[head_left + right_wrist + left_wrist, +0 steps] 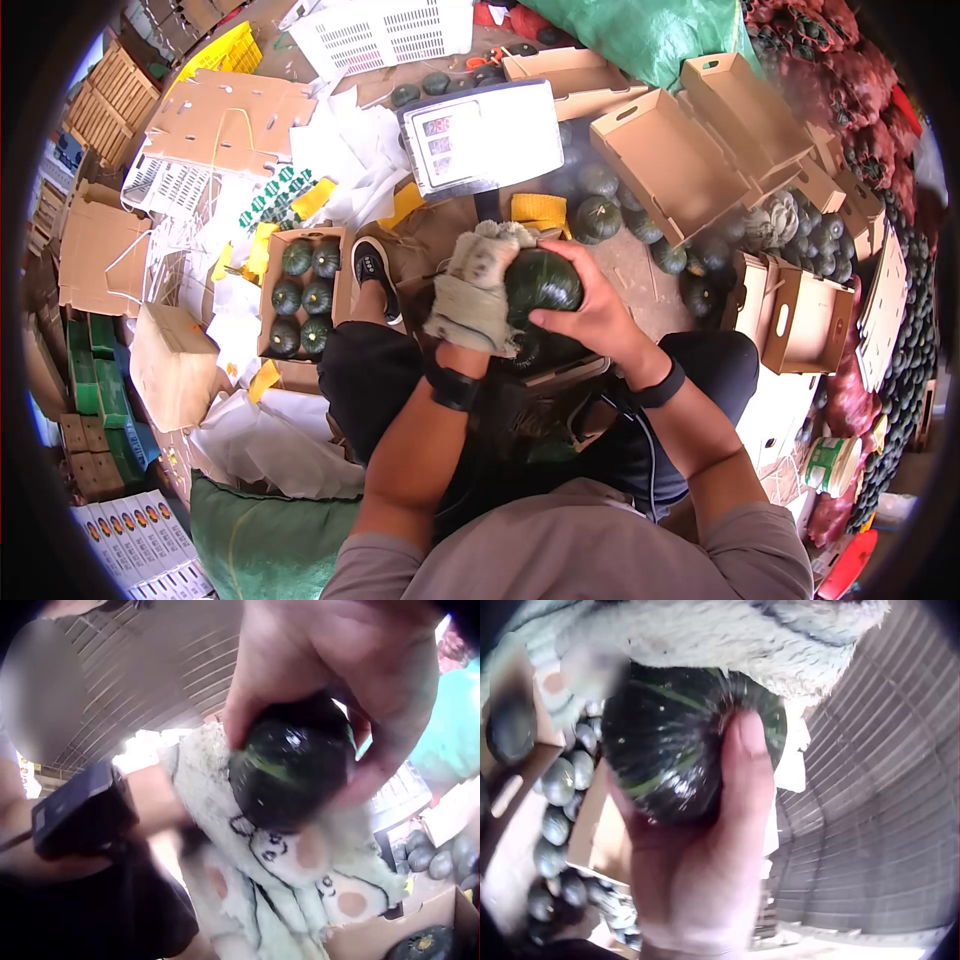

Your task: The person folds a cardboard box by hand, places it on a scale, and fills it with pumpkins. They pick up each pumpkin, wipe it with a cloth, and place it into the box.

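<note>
**Wiping a squash over my lap**

Step in hand, as I judge it: cleaning. My right hand [600,315] has its grip curled round a dark green squash [540,282], thumb on its near side, fingers over the far side. My left hand [478,300] presses a pale cloth [472,285] against the squash's left side & top; fingers wrapped in the cloth, so left grip = holding the cloth, squash only touched thru it. The squash sits mid-air, just above my knees, just this side of the scale [480,135].

Next move, my guess: turn the squash in the right grip so the cloth meets an unwiped face. Calls for a firm right hold while the left keeps pressing; skin looks glossy, so slip is the risk.

Around, all relative to the scale:
- Left & nearer me: open box [343,262] w/ six squash in it.
- Right: empty cartons [670,160], some tilted.
- Under & right, on the floor: loose squash [598,215].
- Far right: big heap of more squash [915,330].
- Left: white paper, flat cardboard.

In the way: my own foot & shoe [372,268], touching the filled box's right wall.
</note>
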Demonstrator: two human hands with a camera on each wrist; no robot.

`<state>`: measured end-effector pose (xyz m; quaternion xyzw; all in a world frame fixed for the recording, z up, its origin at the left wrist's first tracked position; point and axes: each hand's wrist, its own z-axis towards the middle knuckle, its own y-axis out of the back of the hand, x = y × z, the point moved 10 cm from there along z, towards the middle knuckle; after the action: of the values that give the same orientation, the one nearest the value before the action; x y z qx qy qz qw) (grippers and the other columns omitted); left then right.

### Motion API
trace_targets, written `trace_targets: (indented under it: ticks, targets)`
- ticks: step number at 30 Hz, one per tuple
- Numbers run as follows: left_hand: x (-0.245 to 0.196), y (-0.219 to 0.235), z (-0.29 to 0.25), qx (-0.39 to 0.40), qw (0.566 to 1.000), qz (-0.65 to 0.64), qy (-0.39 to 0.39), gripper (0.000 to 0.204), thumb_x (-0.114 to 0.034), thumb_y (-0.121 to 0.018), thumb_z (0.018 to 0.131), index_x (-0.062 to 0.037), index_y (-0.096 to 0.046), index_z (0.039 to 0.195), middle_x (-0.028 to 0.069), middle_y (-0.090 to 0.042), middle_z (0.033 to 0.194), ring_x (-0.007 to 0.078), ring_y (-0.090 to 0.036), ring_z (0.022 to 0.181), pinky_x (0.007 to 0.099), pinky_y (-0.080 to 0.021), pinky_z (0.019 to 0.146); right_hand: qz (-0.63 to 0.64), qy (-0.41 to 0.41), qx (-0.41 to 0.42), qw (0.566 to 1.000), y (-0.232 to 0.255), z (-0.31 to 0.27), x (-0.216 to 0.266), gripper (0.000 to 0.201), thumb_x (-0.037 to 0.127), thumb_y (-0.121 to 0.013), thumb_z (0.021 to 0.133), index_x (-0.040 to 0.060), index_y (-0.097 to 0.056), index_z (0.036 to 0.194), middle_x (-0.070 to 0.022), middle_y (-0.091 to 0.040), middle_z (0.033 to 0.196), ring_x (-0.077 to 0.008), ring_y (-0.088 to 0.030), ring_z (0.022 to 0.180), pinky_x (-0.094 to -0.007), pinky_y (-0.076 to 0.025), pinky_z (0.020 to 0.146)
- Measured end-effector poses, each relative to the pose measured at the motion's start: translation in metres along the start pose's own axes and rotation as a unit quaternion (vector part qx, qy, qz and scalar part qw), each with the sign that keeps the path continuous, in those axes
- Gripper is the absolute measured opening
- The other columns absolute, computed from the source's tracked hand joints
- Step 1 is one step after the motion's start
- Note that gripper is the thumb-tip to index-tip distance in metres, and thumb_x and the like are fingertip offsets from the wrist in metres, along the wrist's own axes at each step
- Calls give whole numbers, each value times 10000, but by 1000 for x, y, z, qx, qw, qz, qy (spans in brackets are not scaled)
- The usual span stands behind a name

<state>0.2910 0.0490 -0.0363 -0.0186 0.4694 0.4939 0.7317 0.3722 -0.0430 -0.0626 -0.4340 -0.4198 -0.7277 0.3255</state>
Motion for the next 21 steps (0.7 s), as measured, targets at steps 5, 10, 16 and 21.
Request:
trace_targets:
  ticks: [5, 10, 16, 21]
  targets:
    - [82, -35, -35, -62, 958, -186, 207, 174, -141, -564, 853, -57, -603, 1000, 92, -625, 1057, 226, -592, 1000, 370, -467, 909, 454, -214, -115, 857, -24, -11, -43, 623, 154, -755, 798, 44, -409, 1305, -78, -527, 1189, -213, -524, 1119, -329, -447, 941]
    - [27, -19, -19, 24, 990, 117, 71, 263, -149, -548, 842, -71, -581, 1092, 135, -603, 1116, 289, -574, 1062, 401, -447, 941, -45, -34, -18, 998, -3, 3, -17, 714, 121, -799, 725, 79, -408, 1320, -133, -503, 1181, -272, -535, 1098, -349, -437, 950]
    - [47, -15, -22, 65, 993, 86, 42, 355, -125, -539, 845, -64, -556, 1194, 152, -581, 1207, 317, -545, 1142, 390, -427, 987, 24, -3, 76, 997, -11, -2, -6, 772, 67, -807, 698, 95, -398, 1352, -115, -457, 1250, -243, -476, 1184, -336, -395, 1001]
    - [34, -24, -21, 119, 992, 29, -11, 441, -197, -643, 767, -48, -565, 1175, 154, -591, 1193, 319, -560, 1117, 386, -441, 964, 281, -134, 165, 936, -30, -17, -19, 778, 128, -785, 753, 100, -347, 1395, -53, -415, 1333, -197, -427, 1237, -333, -361, 1038]
